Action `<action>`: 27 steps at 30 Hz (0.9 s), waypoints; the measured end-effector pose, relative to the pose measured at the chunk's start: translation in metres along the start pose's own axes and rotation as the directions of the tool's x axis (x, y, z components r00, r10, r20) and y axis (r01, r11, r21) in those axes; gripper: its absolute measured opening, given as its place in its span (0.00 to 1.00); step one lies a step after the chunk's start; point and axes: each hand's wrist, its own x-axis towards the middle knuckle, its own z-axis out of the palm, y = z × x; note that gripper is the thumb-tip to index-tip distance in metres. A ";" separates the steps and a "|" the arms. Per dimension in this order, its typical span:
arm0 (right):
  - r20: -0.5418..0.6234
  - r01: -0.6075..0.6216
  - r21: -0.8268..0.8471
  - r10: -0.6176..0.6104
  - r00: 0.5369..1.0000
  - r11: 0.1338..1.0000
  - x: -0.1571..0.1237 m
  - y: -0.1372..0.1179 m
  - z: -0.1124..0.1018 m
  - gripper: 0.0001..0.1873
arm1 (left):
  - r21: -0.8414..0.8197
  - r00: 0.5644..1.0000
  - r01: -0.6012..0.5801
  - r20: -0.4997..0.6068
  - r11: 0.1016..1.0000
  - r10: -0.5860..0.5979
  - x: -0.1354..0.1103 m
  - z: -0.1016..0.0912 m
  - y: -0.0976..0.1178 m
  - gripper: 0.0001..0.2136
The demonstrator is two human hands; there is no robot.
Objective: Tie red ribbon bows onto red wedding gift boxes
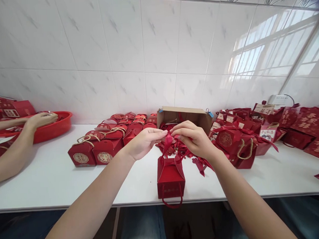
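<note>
A small red gift box (pixel 171 178) stands upright at the table's front edge, its cord handle hanging down over the edge. Above it, my left hand (pixel 147 139) pinches a red ribbon (pixel 167 144) between thumb and fingers. My right hand (pixel 193 137) is close by on the right, its fingertips closed on the same ribbon. The ribbon runs down from my fingers to the top of the box. Behind my hands, more red ribbon pieces (pixel 200 165) lie loose on the table.
Rows of red boxes with gold cords (pixel 108 147) stand left of centre. An open cardboard box (pixel 185 113) is at the back. Finished-looking red boxes (pixel 236 144) crowd the right. At far left, another person's hand (pixel 43 119) reaches over a red basin (pixel 67 122).
</note>
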 end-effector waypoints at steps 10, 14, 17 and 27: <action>-0.366 -0.432 0.613 0.722 0.587 0.661 -0.050 0.000 0.018 0.13 | 0.914 0.833 0.086 -0.285 0.397 0.474 -0.058 -0.017 -0.011 0.12; -0.312 -0.561 0.638 0.843 0.438 0.527 -0.117 0.012 0.002 0.12 | 0.789 0.864 0.308 -0.466 0.531 0.191 -0.100 -0.069 -0.045 0.17; -0.313 -0.711 0.516 0.878 0.363 0.478 -0.164 0.021 -0.005 0.14 | 0.627 0.846 0.445 -0.529 0.639 -0.070 -0.124 -0.102 -0.074 0.21; -0.487 -0.695 -0.076 0.581 0.652 0.716 -0.145 0.007 0.015 0.14 | 0.628 0.877 0.334 -0.480 0.703 0.011 -0.096 -0.052 -0.103 0.14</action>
